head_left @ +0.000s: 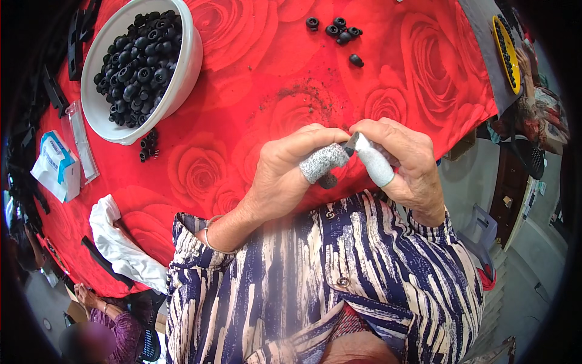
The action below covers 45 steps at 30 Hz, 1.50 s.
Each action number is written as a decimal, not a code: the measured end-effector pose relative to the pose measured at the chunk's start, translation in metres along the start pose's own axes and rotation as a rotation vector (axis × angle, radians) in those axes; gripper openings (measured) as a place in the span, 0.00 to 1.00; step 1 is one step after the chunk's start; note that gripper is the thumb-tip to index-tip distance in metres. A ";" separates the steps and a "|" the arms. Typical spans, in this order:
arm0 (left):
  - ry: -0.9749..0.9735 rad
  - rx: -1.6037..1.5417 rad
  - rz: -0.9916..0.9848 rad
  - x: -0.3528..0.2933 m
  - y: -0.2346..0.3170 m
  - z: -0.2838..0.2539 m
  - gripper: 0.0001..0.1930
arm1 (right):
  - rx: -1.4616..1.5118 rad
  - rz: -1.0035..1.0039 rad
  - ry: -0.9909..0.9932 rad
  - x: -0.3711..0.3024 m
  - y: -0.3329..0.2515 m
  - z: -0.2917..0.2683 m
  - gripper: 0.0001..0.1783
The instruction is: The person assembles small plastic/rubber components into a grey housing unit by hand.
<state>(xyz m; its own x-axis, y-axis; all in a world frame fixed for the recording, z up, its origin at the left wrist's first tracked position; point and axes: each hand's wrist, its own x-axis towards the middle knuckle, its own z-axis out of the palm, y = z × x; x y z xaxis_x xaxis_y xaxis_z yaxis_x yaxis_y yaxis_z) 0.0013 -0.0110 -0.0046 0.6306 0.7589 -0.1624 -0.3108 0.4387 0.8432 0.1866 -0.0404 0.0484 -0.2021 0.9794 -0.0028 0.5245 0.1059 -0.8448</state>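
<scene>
My two hands meet over the near edge of the table. My left hand is closed, a speckled grey cover on its thumb, pinching a small black part that mostly hides behind the fingers. Closed as well, my right hand has a white cover on its thumb and grips a small metal blade, whose tip touches the black part. A dark rounded end shows below my left thumb; what it is I cannot tell. Several loose black rubber pieces lie beyond my hands, with dark crumbs scattered nearer.
A white bowl full of black rubber pieces stands at the far left. Near it are a clear plastic strip, a white-and-blue packet and a white cloth. Other people sit lower left and at right, by a yellow tray.
</scene>
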 end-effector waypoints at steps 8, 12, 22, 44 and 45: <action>0.028 0.032 -0.008 0.001 0.001 0.000 0.12 | -0.060 -0.020 0.026 0.001 0.001 0.002 0.16; 0.043 0.007 -0.012 0.000 0.001 0.001 0.13 | -0.056 -0.014 0.025 0.003 -0.001 0.003 0.16; 0.054 0.041 -0.009 0.001 -0.005 0.000 0.12 | -0.055 -0.045 0.015 0.004 0.005 0.003 0.15; -0.055 -0.282 -0.087 0.000 0.005 0.000 0.13 | 0.230 -0.121 0.325 -0.011 0.001 0.014 0.20; -0.076 -0.334 -0.088 0.000 0.004 -0.001 0.13 | 0.167 -0.231 0.330 -0.009 0.001 0.015 0.21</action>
<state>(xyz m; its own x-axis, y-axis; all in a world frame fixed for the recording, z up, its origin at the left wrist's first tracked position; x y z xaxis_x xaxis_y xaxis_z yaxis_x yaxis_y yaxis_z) -0.0004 -0.0090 -0.0017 0.7125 0.6787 -0.1779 -0.4602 0.6435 0.6117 0.1771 -0.0518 0.0393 -0.0088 0.9388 0.3444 0.3498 0.3255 -0.8785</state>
